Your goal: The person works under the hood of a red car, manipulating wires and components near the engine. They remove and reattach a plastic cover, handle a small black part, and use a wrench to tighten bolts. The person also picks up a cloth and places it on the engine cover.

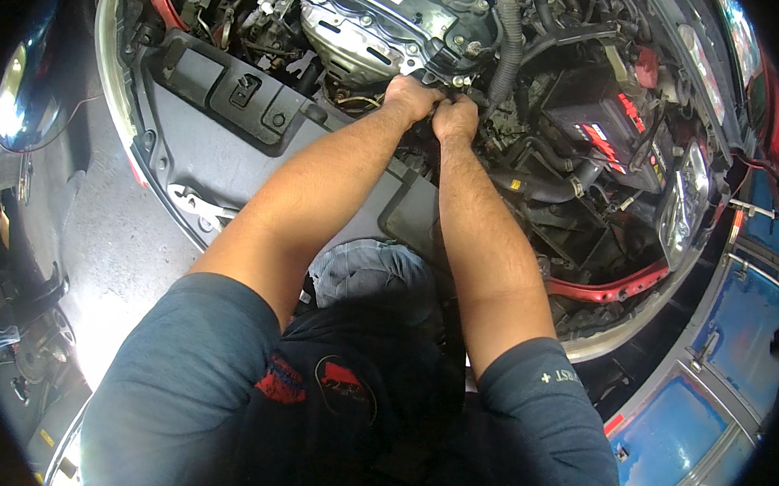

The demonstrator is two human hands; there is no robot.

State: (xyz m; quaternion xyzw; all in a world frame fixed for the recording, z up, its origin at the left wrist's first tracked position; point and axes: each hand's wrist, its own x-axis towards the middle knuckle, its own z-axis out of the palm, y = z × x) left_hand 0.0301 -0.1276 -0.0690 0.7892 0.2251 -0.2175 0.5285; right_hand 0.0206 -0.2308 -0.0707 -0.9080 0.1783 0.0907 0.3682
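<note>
Both my arms reach forward over the front of an open engine bay. My left hand [412,97] is closed at the front edge of the engine [396,13], just right of a silver heat shield [349,52]. Close beside it, my right hand [457,119] is closed too, its fingers curled down toward the same spot. Whatever the fingers grip is hidden by the hands and the dark parts around them. A ribbed black hose [507,44] runs down just to the right of my hands.
A black battery [597,122] with red markings stands to the right, near a clear headlight [684,209]. Black plastic panelling [224,155] spans the front left. A red body rail [608,287] edges the near right. Blue cabinet doors [674,434] stand at far right.
</note>
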